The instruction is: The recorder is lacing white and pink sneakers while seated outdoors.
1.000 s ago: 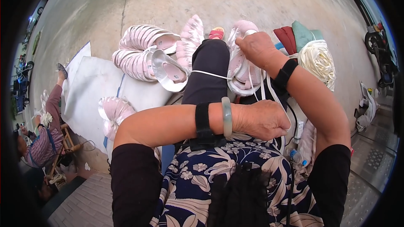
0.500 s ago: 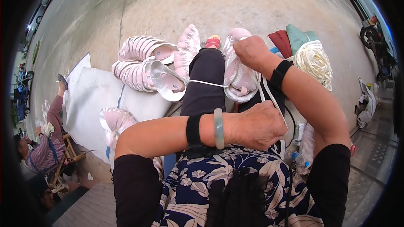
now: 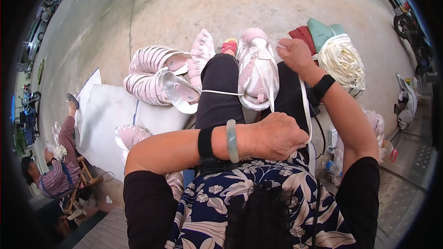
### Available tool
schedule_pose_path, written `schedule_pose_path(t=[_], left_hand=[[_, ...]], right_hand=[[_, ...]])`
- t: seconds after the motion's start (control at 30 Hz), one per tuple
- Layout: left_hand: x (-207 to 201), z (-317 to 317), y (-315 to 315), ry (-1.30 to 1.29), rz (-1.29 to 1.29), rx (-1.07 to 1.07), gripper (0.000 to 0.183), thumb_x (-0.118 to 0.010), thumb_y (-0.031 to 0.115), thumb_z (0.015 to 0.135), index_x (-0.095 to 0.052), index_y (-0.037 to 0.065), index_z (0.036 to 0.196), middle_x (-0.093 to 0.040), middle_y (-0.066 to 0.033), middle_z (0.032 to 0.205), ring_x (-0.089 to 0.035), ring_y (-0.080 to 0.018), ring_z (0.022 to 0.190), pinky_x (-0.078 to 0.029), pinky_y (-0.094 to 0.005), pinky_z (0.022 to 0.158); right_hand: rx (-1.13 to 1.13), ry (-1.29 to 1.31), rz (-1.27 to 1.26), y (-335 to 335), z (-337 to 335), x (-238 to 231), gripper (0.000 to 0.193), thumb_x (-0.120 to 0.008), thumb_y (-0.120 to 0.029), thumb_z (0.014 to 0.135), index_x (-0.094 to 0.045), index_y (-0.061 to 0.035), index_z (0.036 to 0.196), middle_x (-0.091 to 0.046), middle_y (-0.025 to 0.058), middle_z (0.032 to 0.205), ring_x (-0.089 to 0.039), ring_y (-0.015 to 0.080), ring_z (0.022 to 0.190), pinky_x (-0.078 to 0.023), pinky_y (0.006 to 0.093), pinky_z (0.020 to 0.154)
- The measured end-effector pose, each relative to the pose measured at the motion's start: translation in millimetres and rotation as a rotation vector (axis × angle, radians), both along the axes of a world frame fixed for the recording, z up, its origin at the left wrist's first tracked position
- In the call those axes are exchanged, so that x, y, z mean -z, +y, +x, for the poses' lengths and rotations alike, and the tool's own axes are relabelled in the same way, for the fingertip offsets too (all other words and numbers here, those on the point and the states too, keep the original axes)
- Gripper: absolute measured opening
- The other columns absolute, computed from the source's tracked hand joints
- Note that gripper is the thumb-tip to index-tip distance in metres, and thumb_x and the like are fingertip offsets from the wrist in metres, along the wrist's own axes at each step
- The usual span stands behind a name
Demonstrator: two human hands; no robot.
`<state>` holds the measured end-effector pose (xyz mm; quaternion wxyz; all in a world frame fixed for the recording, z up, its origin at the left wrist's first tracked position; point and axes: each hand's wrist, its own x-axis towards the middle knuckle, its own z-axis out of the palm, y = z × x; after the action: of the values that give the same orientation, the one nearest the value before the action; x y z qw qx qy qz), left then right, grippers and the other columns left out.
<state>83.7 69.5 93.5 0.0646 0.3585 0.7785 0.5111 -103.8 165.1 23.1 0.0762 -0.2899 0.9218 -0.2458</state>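
Observation:
A pink-and-white shoe upper [image 3: 251, 76] lies across my knees, its toe toward me, with white lacing over its middle. My left hand [image 3: 279, 133] is closed around a white shoelace [image 3: 271, 99] that runs up to this upper. Just right of the upper, my right hand [image 3: 295, 55] is raised with its fingers pinched together; what they hold is too small to make out. Another white strand [image 3: 304, 99] rises from beside my left hand and disappears behind my right wrist. A white cord [image 3: 221, 92] crosses my left thigh beside the upper.
Nested pink-and-white uppers [image 3: 146, 76] lie left of my knees, near a white sheet [image 3: 104, 117]. A bundle of cream laces [image 3: 342, 64] sits right, by red and green cloth [image 3: 323, 34]. A plastic bottle [image 3: 331, 167] lies lower right. Another person [image 3: 57, 170] sits far left.
My right hand has moved off the upper, to its right, uncovering the lacing. The upper appears slightly left and more upright. My left hand stays closed near my lap.

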Motion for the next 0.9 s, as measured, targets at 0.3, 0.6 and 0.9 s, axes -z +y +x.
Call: schedule_pose_path(t=[0.3, 0.6, 0.9], left_hand=[[-5, -4, 7, -0.127, -0.062, 0.036, 0.013, -0.054, 0.009, 0.076, -0.047, 0.003, 0.067, -0.049, -0.0172, 0.058, -0.053, -0.0373, 0.059, -0.039, -0.0433, 0.051], [-4, -5, 6, -0.138, -0.085, 0.03, 0.012, -0.053, 0.009, 0.078, -0.047, 0.002, 0.07, -0.049, -0.0179, 0.06, -0.053, -0.0373, 0.061, -0.04, -0.0425, 0.053], [-6, -5, 0, -0.229, 0.125, -0.051, 0.019, -0.051, 0.012, 0.085, -0.046, 0.001, 0.07, -0.044, -0.0166, 0.058, -0.045, -0.0336, 0.053, -0.036, -0.0359, 0.05]], right_hand=[[-0.502, 0.368, 0.398, -36, 37, -10, 0.007, -0.054, -0.01, 0.072, -0.059, -0.0066, 0.076, -0.062, 0.0145, 0.068, -0.063, 0.0306, 0.066, -0.049, 0.04, 0.056], [-0.112, 0.289, -0.034, 7, 26, 25, 0.01, -0.054, -0.014, 0.073, -0.058, -0.0054, 0.074, -0.06, 0.0165, 0.071, -0.059, 0.0314, 0.068, -0.046, 0.0367, 0.06], [0.142, -0.423, -0.533, 18, -4, 23, 0.023, -0.058, -0.024, 0.082, -0.061, -0.0013, 0.077, -0.045, -0.0033, 0.056, -0.039, 0.0055, 0.05, -0.031, 0.0234, 0.043]])
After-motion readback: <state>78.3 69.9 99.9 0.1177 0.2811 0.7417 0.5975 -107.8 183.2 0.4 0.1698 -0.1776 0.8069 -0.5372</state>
